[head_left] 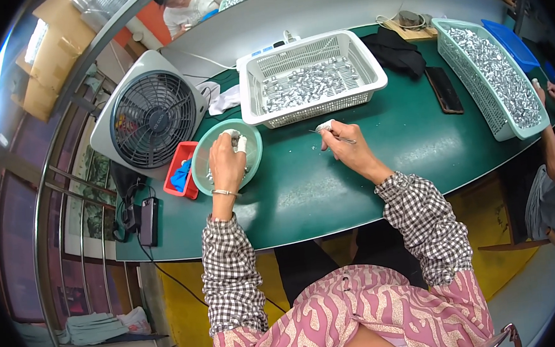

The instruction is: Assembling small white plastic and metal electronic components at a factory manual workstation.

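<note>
left hand (pixel 226 163) over the green bowl (pixel 256 150), right hand (pixel 356 149) on a thin metal tool (pixel 346 140)

the person's left hand reaches down into the round green bowl, its fingers bent and close together, white covers on the fingertips. whether anything is held between them cannot be told. the bowl stands on the green table (pixel 305 194), just beside a red tray (pixel 191 192) with a blue item (pixel 180 176) in it.

the right hand is narrowed to a pinch around the thin metal tool, which lies slantwise across the fingers above the table, right of the bowl. at least one of its fingertips is also wrapped in white.

beyond the hands, a white basket (pixel 318 110) holds many small silver pieces (pixel 306 86); the tool is near its front wall, apart from it.
</note>
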`<state>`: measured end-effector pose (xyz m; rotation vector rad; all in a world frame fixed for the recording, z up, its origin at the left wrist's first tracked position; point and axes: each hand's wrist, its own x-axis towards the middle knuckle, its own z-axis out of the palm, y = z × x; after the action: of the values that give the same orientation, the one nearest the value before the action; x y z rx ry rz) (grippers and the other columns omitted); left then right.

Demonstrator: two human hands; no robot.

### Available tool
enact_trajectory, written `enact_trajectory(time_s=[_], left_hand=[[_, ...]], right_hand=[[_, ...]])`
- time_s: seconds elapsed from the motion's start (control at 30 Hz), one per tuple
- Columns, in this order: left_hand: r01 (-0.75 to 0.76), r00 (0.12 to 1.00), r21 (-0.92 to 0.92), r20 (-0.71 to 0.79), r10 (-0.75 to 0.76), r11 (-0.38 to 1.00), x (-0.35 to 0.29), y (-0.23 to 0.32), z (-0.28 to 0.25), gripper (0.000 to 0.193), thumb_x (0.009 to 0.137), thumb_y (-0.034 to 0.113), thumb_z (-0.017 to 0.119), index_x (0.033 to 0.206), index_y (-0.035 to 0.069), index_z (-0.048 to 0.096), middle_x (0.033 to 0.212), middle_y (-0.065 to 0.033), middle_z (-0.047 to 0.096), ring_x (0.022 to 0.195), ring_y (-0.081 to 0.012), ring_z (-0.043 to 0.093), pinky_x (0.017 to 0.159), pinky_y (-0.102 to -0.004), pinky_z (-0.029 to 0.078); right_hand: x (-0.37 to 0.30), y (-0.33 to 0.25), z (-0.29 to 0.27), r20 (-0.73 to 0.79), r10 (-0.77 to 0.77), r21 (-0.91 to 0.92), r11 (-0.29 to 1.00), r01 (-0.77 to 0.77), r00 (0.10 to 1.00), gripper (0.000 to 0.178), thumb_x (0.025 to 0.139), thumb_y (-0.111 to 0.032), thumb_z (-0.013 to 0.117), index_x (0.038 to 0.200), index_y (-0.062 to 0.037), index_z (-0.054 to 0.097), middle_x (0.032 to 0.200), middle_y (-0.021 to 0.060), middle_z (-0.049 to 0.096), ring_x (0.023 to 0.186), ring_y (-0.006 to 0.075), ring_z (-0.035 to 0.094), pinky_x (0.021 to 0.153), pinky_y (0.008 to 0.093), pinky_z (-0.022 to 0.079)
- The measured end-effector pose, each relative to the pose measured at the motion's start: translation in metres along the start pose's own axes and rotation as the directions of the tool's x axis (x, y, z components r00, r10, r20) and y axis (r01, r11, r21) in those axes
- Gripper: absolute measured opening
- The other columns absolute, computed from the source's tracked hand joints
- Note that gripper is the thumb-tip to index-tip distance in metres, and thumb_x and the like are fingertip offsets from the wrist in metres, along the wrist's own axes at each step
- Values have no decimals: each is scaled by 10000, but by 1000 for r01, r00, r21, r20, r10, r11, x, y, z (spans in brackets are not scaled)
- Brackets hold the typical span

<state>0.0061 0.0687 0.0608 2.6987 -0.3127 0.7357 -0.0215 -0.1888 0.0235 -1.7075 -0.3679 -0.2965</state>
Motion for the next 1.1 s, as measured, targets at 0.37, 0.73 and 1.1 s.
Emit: enact_trajectory(time_s=[0.37,0.73,1.1], left_hand=[[502,829,-717,558,-34,484,-18,78,25,196,868,157,565,995,7,556,725,-51,600,608,-116,575,543,-242,461],[672,730,-667,671,130,-322,-18,42,73,225,894,211,514,1034,37,544,786,-66,600,661,-141,581,519,-235,480],[748,599,-394,748,286,-535,-26,51,69,264,903,299,484,956,50,554,759,-44,579,550,-108,530,346,-187,388]], right_hand=[[10,24,4,-114,-126,-44,992,121,986,141,859,-99,527,796,22,561,605,61,592,513,106,549,459,254,421],[4,15,5,-19,-312,-260,919,296,950,117,823,-109,540,775,-10,501,647,179,545,633,369,559,521,446,419],[-3,5,17,142,-473,-533,703,470,870,370,808,-313,592,979,11,539,873,129,584,813,308,568,670,402,467]])
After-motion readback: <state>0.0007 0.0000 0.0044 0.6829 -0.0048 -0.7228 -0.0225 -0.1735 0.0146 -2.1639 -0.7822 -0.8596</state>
